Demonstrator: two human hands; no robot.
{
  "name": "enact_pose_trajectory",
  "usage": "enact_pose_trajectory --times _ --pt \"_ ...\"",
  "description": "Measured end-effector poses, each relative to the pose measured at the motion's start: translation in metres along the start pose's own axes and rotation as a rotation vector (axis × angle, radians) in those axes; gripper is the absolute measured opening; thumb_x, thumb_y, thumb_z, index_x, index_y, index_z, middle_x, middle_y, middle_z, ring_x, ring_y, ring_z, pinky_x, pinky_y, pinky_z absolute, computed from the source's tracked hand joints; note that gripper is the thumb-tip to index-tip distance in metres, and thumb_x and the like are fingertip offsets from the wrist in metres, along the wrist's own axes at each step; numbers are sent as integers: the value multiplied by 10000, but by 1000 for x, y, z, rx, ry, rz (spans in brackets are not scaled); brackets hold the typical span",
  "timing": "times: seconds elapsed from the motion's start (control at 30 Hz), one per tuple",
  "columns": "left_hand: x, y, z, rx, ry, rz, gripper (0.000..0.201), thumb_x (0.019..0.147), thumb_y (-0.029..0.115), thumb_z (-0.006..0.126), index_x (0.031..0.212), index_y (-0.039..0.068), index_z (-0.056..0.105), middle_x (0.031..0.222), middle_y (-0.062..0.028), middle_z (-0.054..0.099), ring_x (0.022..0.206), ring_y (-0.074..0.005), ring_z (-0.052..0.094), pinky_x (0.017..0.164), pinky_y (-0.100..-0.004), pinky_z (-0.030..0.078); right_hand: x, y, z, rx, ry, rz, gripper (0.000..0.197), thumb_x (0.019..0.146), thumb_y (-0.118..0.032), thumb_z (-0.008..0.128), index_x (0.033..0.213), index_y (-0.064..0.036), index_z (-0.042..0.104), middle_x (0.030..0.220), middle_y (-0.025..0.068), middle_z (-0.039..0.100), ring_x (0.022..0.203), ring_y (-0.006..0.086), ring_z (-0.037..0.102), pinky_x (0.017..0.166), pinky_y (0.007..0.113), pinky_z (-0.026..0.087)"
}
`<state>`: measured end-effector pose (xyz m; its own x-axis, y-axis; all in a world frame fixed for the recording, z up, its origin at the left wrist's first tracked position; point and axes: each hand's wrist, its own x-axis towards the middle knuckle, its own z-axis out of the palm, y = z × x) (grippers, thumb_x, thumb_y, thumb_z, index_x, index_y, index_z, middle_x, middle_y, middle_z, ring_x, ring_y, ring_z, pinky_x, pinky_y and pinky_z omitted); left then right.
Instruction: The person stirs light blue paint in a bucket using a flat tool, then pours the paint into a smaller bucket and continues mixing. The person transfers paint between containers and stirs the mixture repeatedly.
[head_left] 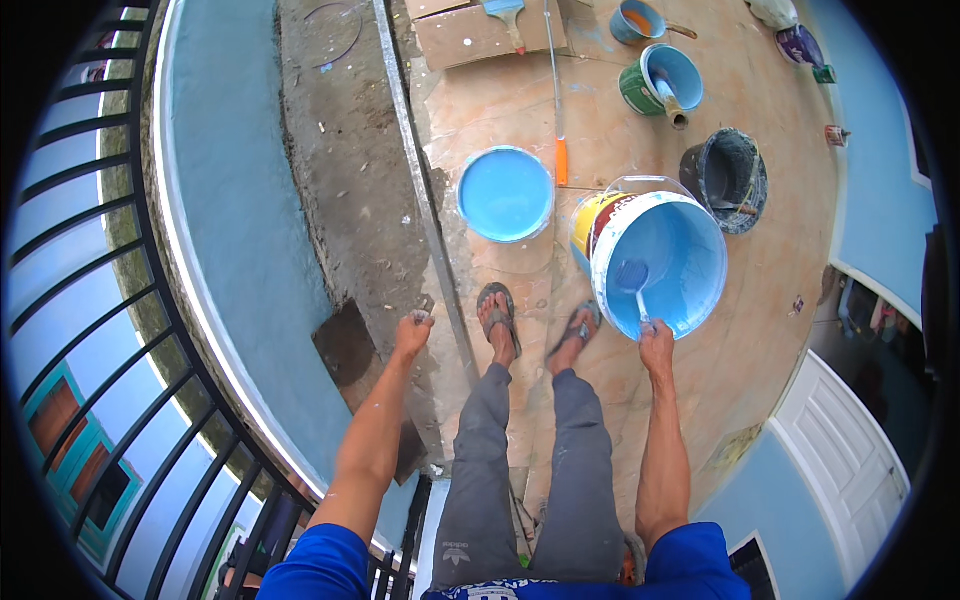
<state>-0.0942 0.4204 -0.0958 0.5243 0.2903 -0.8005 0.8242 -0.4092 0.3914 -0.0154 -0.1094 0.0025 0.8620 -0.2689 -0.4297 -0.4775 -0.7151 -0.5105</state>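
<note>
My right hand (656, 346) is closed round the handle of a ladle (633, 278), whose round head is inside a large white bucket (712, 235) with light blue paint coating its inner wall. The bucket tilts toward me, its wire handle up at the far side. My left hand (413, 331) hangs to the left with its fingers curled and nothing visible in them. Ahead of my feet, a round lid or shallow tub (506, 194) shows a smooth light blue surface.
A black bucket (735, 180), a green paint can (640, 88) with a roller in it and a small pot (630, 22) stand beyond. An orange-handled rod (561, 160) lies near cardboard (470, 38) bearing a paintbrush (506, 12). Black railing (150, 230) runs along the left.
</note>
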Motion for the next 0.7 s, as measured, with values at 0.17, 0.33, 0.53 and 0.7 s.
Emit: enact_pose_trajectory --times 0.17,0.33,0.53,0.7 --pt "17 54 -26 -64 41 76 417 859 321 710 1093 -24 726 995 -168 760 946 -267 718 870 -375 533 -33 -67 6 848 12 446 161 996 -140 548 1122 -50 591 766 9 562 607 111 517 550 265 443" --pt "37 117 -40 -67 33 190 417 904 301 676 1165 -24 702 1025 -169 754 967 -257 709 876 -377 530 -57 -58 19 1108 33 490 115 1021 -182 571 1080 -84 579 797 16 563 602 84 506 534 248 427" --pt "81 175 -57 -36 83 269 463 939 326 658 1234 -30 668 1045 -194 742 993 -292 703 905 -395 528 -36 -153 43 533 60 153 254 909 -227 751 862 -19 612 695 -4 505 627 118 486 588 315 407" --pt "127 235 -50 17 110 401 483 959 339 632 1278 -22 650 1143 -231 720 1092 -345 685 959 -410 511 17 -168 138 171 21 -41 325 936 -314 730 889 -3 650 749 149 648 698 347 622 674 449 456"
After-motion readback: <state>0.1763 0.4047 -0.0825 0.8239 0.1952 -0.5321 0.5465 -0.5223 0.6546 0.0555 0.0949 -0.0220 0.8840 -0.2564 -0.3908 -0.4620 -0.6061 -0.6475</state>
